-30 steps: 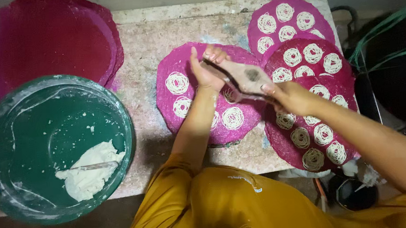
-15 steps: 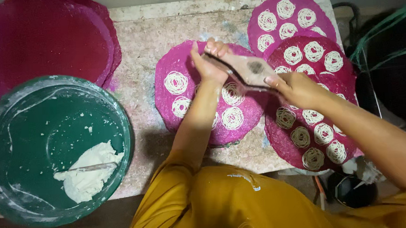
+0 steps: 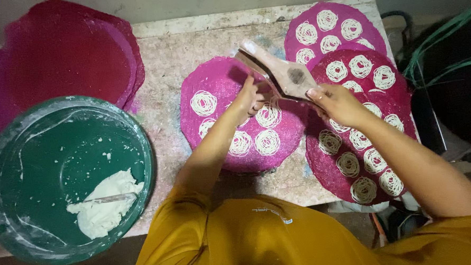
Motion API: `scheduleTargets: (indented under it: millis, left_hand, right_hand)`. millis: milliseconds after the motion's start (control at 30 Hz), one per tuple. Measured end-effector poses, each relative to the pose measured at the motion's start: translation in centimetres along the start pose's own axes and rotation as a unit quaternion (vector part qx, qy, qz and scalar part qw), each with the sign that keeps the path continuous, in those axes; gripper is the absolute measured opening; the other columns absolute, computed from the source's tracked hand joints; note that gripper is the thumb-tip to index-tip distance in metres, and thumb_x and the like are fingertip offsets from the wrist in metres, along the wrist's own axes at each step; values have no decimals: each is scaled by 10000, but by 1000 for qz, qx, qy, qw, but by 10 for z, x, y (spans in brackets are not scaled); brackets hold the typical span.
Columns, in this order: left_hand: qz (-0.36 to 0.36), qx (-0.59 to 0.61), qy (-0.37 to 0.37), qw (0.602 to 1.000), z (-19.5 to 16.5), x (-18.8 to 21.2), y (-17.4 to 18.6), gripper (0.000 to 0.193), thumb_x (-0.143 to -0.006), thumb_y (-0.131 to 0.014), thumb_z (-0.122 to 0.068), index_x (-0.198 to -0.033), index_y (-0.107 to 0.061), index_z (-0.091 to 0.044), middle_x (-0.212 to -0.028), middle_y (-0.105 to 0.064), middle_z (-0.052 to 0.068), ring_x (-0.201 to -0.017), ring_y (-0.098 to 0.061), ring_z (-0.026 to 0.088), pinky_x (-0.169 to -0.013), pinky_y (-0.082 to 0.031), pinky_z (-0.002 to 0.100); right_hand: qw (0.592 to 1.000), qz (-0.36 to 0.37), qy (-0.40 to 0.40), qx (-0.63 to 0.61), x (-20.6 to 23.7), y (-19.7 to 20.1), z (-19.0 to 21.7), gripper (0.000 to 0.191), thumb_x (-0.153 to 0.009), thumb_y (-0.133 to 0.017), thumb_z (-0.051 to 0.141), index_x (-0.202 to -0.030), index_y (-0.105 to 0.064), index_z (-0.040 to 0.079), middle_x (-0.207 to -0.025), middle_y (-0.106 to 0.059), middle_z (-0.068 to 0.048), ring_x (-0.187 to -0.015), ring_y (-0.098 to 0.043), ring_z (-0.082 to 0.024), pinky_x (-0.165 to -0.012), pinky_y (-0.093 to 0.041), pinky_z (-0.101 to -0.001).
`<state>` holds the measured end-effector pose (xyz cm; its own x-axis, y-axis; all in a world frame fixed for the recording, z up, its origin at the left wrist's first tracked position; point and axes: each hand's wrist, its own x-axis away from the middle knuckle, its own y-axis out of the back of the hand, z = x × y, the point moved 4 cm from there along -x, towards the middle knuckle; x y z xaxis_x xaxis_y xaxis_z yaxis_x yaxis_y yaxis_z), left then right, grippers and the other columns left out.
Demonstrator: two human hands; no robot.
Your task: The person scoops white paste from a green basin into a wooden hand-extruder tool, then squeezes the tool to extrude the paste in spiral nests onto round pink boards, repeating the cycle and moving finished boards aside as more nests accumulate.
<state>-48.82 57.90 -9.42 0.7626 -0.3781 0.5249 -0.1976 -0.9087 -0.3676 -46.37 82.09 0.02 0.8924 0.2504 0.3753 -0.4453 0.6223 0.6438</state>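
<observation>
My right hand (image 3: 339, 102) grips the near end of a wooden noodle press (image 3: 281, 72), which it holds tilted above a round pink woven mat (image 3: 212, 80). My left hand (image 3: 250, 97) sits under the press with its fingers curled at the underside; I cannot tell whether it holds anything. Several white coils of noodle (image 3: 203, 102) lie on this mat.
A large green bowl (image 3: 141, 147) with a lump of white dough (image 3: 103, 204) and a spoon stands at the near left. Stacked empty pink mats (image 3: 68, 60) lie at the far left. Overlapping pink mats with noodle coils (image 3: 342, 27) cover the table's right side.
The press has swung up and away from me, its far end now raised. My left hand has dropped lower, beneath the press.
</observation>
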Motion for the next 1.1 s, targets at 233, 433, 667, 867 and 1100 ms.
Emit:
scheduleTargets:
  millis: [233, 433, 667, 867, 1100]
  left_hand:
    - [-70, -329, -303, 892, -2, 20, 8, 691, -1117, -178, -525, -1667, -90, -115, -1223, -760, -17, -1036, -435, -179, -484, -457, 160]
    - [-200, -571, -104, 790, 21, 96, 34, 673, -979, -490, -198, -1618, -279, -194, -1134, -735, 40, -662, -706, 318, -583, -571, 421]
    - [-579, -514, -453, 443, 53, 234, 50, 815, -867, -608, -38, -1609, -279, -107, -1144, -604, 294, -1030, -610, 387, -917, -495, 428]
    - [-217, 152, -171, 949, 159, 187, 55, 1001, -924, -501, 4, -1601, 183, -269, -1377, -526, 184, -925, -683, 174, -769, -630, 316]
    - [-284, -101, -96, 949, 124, 184, 120, 888, -966, -432, -41, -1607, 106, -337, -1396, -500, 91, -736, -672, 162, -498, -468, 295]
  right_hand:
    - [991, -100, 68, -57, 0, -4, -22, 572, -1100, -350, 514, -891, -631, 61, -674, -583, -58, -577, -567, -167, -545, -471, -342]
    - [937, -167, 98, -290, 33, -38, -72, 708, -1071, -284, 643, -897, -598, 33, -703, -589, -61, -604, -588, -188, -578, -511, -339]
    - [812, -170, 204, -519, 79, -98, -106, 764, -1032, -345, 795, -1238, -518, 79, -895, -554, -50, -780, -570, -197, -677, -467, -351]
    - [800, -229, 174, -526, 95, -99, -126, 840, -966, -379, 885, -1250, -498, 104, -841, -519, -31, -772, -538, -202, -685, -437, -362]
    - [762, -239, 204, -566, 115, -105, -119, 856, -947, -448, 881, -1257, -488, 83, -951, -548, -31, -811, -561, -204, -735, -481, -382]
